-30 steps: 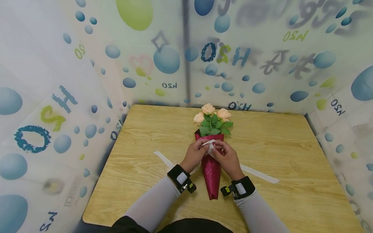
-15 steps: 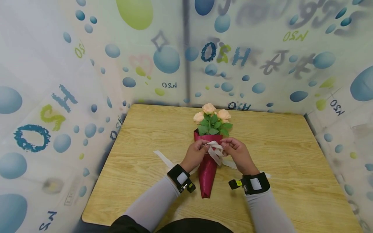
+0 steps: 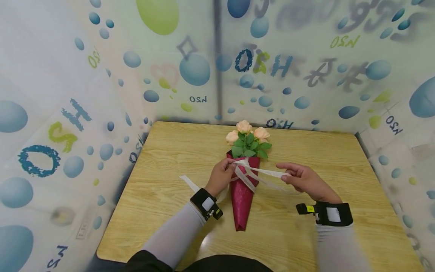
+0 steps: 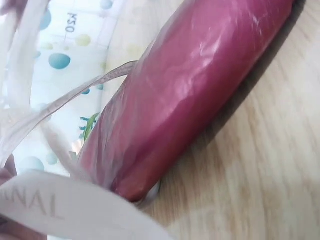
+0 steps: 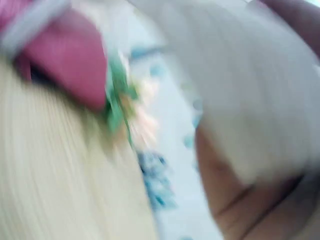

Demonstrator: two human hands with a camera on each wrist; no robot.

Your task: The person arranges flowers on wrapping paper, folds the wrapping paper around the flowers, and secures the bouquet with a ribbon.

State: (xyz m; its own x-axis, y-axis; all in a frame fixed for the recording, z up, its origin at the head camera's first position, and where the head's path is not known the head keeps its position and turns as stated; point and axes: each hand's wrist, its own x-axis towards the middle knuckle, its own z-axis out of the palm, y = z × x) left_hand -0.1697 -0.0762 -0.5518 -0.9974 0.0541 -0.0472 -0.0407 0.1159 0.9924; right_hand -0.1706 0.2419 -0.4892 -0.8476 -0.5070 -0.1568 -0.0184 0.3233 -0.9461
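Observation:
A bouquet of peach roses (image 3: 244, 127) with green leaves lies on the table in a dark red wrapper (image 3: 242, 206). A white ribbon (image 3: 270, 172) crosses the wrapper's upper part in loose loops. My left hand (image 3: 220, 176) pinches the ribbon at the wrapper's left side. Out to the right, my right hand (image 3: 307, 182) pinches a length of it, drawn nearly straight between the hands. In the left wrist view, printed letters show on the ribbon (image 4: 80, 205) close to the camera. The right wrist view is blurred, with a wide band of ribbon (image 5: 240, 80) running to the fingers.
One ribbon tail (image 3: 189, 183) lies on the wooden table (image 3: 163, 151) left of the bouquet. Behind the table hangs a printed curtain (image 3: 292, 37) with blue and green dots, and more of it runs along both sides.
My right hand has moved from beside the left hand out to the right, drawing the ribbon out. The left hand has shifted slightly left, and the wrapper's lower tip has swung left.

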